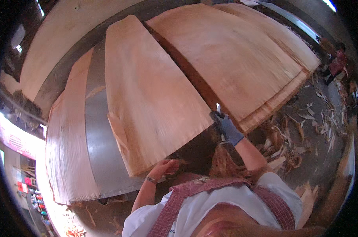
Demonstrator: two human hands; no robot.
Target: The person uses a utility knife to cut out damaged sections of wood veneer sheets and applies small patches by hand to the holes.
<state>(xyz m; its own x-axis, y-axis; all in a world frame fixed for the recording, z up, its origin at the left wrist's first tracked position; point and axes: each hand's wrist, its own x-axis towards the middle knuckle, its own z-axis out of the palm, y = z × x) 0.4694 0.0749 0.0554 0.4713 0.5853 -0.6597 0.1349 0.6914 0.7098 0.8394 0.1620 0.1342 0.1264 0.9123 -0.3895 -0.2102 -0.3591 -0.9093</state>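
A long pale wood veneer sheet (151,98) stretches away in front of me, its left border curled and torn. Close against its near edge is my bare left hand (166,168), a band on the wrist, with the fingers curled in. What they hold, if anything, is hidden. In a grey-blue glove with dark fingers, my right hand (228,128) is closed by the sheet's near right corner. A small pointed tool (218,106), pale and blade-like, sticks up from the grip; its handle is hidden. A dark gap separates the sheet from a thick veneer stack (242,63).
Further left lie a grey metal-like surface (104,146) and another veneer sheet (66,146). Curled veneer scraps (281,142) litter the floor on my right. Another person (337,63) in a red top stands at the far right. Bright light enters at the left.
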